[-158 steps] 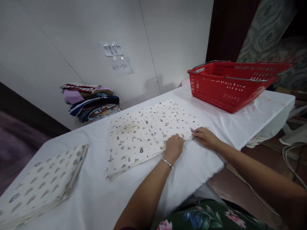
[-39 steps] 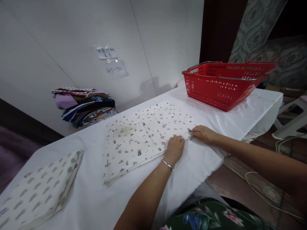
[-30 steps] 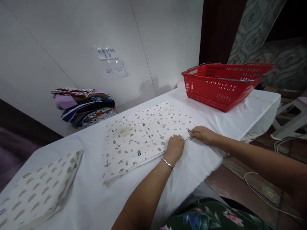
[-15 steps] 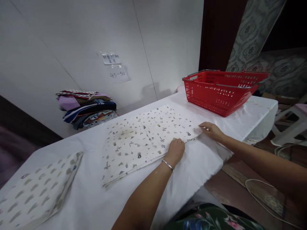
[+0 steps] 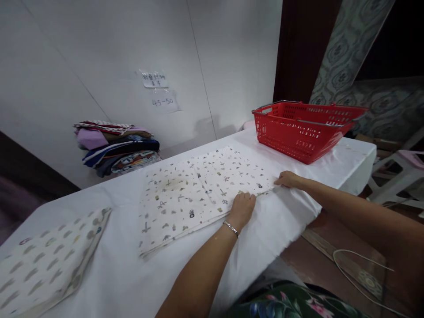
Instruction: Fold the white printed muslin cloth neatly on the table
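A folded white cloth [image 5: 198,190] with small grey and green prints lies flat on the table in front of me. My left hand [image 5: 243,208], with a silver bracelet at the wrist, is closed on its near edge, fingers curled over the layers. At the cloth's right near corner, my right hand [image 5: 287,179] pinches the fabric between thumb and fingers. The undersides of both grips are hidden. A second folded cloth [image 5: 49,260], white with grey dashes, rests at the left end of the table.
A red plastic basket [image 5: 294,134] with metal handles stands at the table's right rear. Folded clothes [image 5: 119,148] are stacked by the wall at the back left. Handwritten paper signs [image 5: 164,100] hang above. A white cable [image 5: 351,274] lies on the floor at right.
My right hand's fingers have closed onto the cloth's corner from a looser pose. The left hand stays on the near edge. The view has shifted slightly.
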Motion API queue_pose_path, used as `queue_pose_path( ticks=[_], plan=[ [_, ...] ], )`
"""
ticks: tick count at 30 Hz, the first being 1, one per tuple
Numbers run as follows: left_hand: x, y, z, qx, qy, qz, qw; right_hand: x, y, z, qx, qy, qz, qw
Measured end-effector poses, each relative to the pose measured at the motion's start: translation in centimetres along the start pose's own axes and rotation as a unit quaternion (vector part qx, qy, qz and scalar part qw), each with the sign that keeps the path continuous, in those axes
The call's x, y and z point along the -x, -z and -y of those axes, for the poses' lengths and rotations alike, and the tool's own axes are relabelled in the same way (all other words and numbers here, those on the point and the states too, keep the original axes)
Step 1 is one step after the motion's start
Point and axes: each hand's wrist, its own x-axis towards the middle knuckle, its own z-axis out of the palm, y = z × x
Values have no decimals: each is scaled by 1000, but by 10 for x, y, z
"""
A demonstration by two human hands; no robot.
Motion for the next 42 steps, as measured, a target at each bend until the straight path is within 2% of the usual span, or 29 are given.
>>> queue_pose_path(
  ticks=[6,9,13,19,25,28,31,33,35,38,42],
  plan=[
    [-2,-1,1,16,-4,-12,1000,-1,2,3,-81,10,-62,995],
    [-3,-2,0,21,-4,-20,1000,0,0,0,-86,5,-73,994],
    [-2,-2,-2,27,-6,-5,1000,1,-8,-6,-49,-1,-63,997],
    [1,-4,-1,42,9,-6,999,2,-15,-10,39,47,-110,992],
    [4,-6,-1,61,26,-13,998,14,-22,-15,93,83,-130,984],
    [5,-6,-2,70,34,-20,997,21,-22,-18,113,144,-172,968],
    [5,-8,-2,75,41,-25,996,28,-23,-15,116,280,-238,923],
    [5,-10,-2,72,41,-31,996,34,-26,-7,92,371,-236,893],
    [4,-11,-1,71,39,-40,996,41,-31,3,67,439,-199,874],
    [4,-10,-1,75,40,-45,995,48,-38,16,67,488,-145,858],
    [4,-7,-1,80,45,-36,995,47,-41,19,93,486,-141,858]
  ],
)
